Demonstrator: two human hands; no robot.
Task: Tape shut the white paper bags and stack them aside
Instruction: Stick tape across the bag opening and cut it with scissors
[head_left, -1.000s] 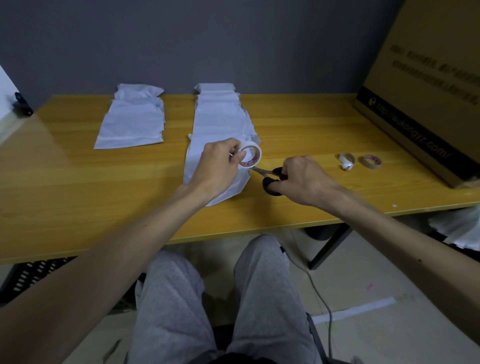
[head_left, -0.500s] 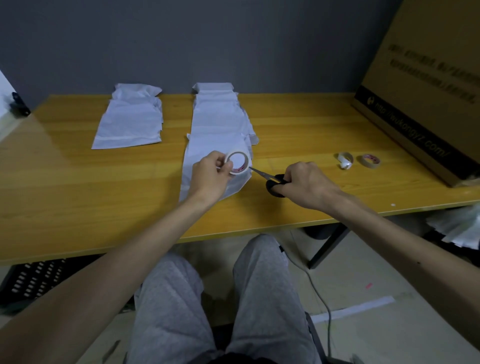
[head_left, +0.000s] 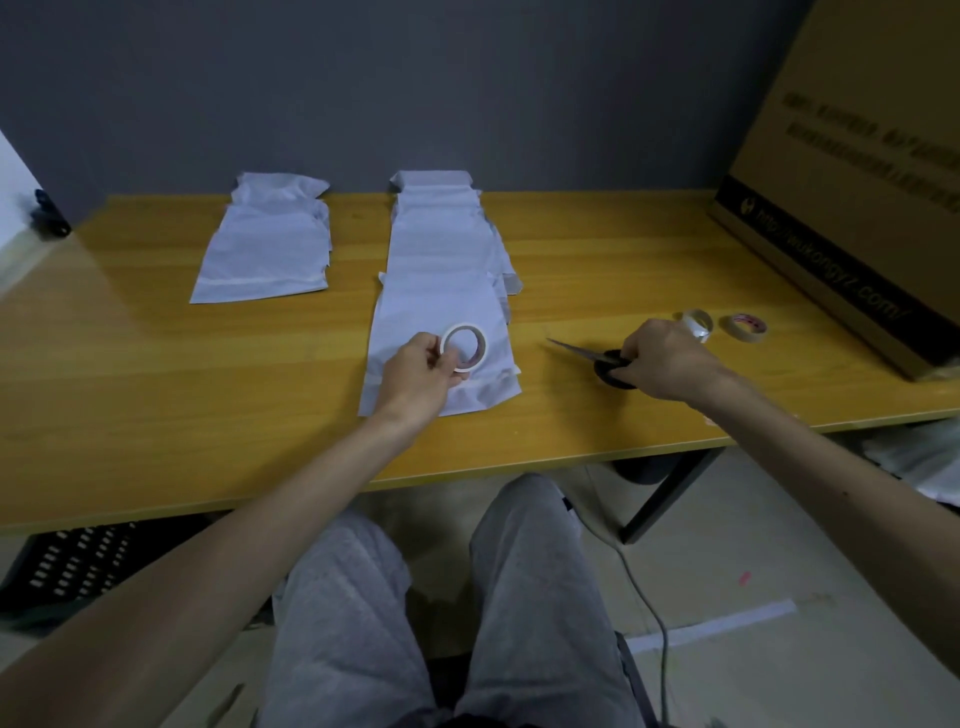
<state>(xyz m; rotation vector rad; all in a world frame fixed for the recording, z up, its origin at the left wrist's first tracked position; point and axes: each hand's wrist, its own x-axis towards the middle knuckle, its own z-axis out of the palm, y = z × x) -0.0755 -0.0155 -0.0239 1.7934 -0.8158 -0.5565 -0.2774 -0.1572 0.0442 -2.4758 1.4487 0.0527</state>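
Observation:
A row of overlapping white paper bags (head_left: 441, 270) runs down the middle of the wooden table (head_left: 156, 364). My left hand (head_left: 418, 376) pinches a white tape roll (head_left: 464, 347) above the nearest bag's lower part. To the right, my right hand (head_left: 665, 364) grips black-handled scissors (head_left: 597, 358) low over the table, blades pointing left and apart from the bag. A separate stack of white bags (head_left: 265, 249) lies at the back left.
Two more tape rolls, one clear (head_left: 697, 323) and one tan (head_left: 746, 327), lie right of my right hand. A large cardboard box (head_left: 857, 171) fills the right end of the table. A grey wall stands behind. My knees are under the front edge.
My right hand has carried the scissors to the right, away from the tape roll. My left hand with the roll has dropped lower over the nearest bag.

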